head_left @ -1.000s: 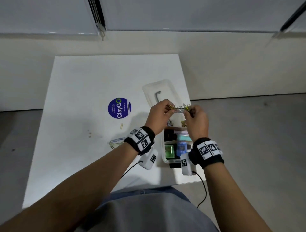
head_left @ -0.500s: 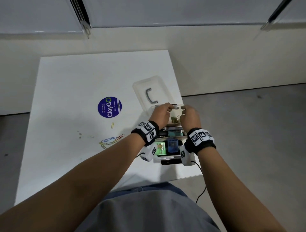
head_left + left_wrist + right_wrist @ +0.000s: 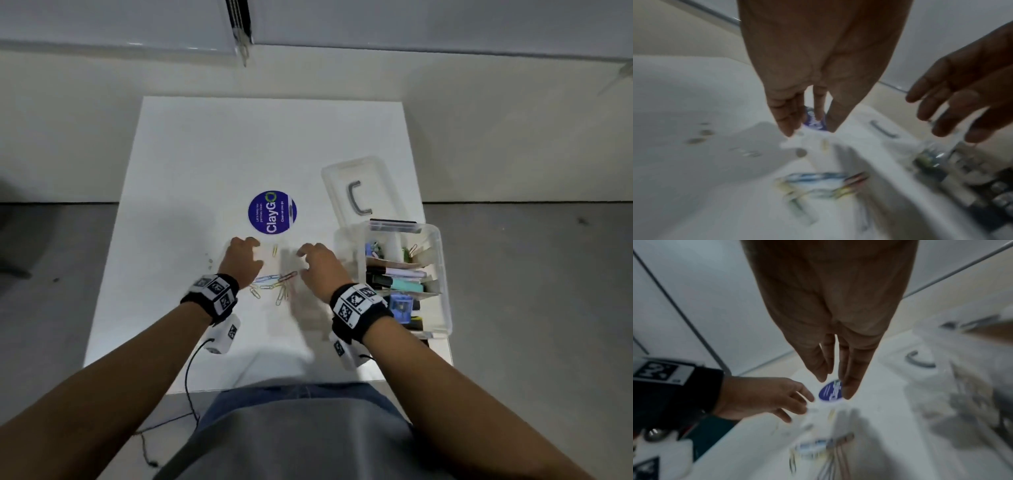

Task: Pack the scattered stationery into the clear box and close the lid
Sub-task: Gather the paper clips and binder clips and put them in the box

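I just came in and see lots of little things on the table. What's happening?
A person is tidying stationery into a clear box at the table's right edge. Its lid lies off, behind it. Both hands are empty and open: the left hand and right hand reach over a pile of colourful paper clips on the white table, probably about to scoop them up.

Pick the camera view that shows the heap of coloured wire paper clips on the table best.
Head view: the heap of coloured wire paper clips lies sharp between both hands. Both wrist views show it only as motion-blurred streaks.
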`<state>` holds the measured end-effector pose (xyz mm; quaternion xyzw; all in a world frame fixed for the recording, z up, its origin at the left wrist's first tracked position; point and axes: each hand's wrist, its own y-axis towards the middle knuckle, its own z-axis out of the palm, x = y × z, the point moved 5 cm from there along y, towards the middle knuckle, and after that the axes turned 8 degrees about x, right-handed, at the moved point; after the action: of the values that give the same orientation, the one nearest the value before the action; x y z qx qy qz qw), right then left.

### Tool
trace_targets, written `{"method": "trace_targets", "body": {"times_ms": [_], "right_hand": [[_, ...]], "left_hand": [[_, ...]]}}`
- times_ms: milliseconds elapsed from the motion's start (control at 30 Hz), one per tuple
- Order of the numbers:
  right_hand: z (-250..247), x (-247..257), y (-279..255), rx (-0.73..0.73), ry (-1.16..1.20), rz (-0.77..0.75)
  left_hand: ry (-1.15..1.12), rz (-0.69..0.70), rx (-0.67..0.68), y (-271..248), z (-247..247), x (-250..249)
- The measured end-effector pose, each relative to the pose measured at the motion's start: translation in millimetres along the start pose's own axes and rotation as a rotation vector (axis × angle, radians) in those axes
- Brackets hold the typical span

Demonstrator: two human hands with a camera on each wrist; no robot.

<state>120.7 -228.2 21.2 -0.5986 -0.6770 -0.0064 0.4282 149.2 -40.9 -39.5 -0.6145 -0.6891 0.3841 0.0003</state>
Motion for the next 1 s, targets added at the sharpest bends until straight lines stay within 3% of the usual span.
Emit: {"method": "trace_targets", "body": {"times_ms": [100, 167, 267, 400, 533, 667, 867, 1000], "right_hand": [[44.8, -14.1, 10.5, 0.165, -0.128, 0.169], [66.5, -21.1, 12.9, 0.196, -0.224, 0.214], [95.8, -13.6, 14.4, 0.181, -0.373, 0.118], [102.8, 3.2, 27.2, 0.178, -0.355, 0.064], [75.3, 14.9, 66.3, 0.089, -0.307, 0.029], [75.1, 24.0, 87.8, 0.247, -0.476, -0.101], [107.5, -1.5, 51.8, 0.321, -0.476, -0.226], [114.2, -2.9, 40.6, 0.175, -0.375, -0.24]], "left_hand": [[0.079, -0.177, 0.033, -17.2, 2.1, 60.2], [0.104, -0.155, 0.095, -29.2, 14.7, 71.4], [0.183, -0.001, 0.131, -44.8, 40.7, 58.0], [0.195, 0.226, 0.146, -54.3, 62.8, 40.9], [0.15, 0.181, 0.001, -47.2, 46.1, 55.5], [0.069, 0.144, 0.052, -40.1, 42.8, 55.9], [-0.003, 0.229, 0.073, -31.1, 47.3, 38.0], [0.07, 0.28, 0.091, -27.3, 47.3, 36.8]]}}
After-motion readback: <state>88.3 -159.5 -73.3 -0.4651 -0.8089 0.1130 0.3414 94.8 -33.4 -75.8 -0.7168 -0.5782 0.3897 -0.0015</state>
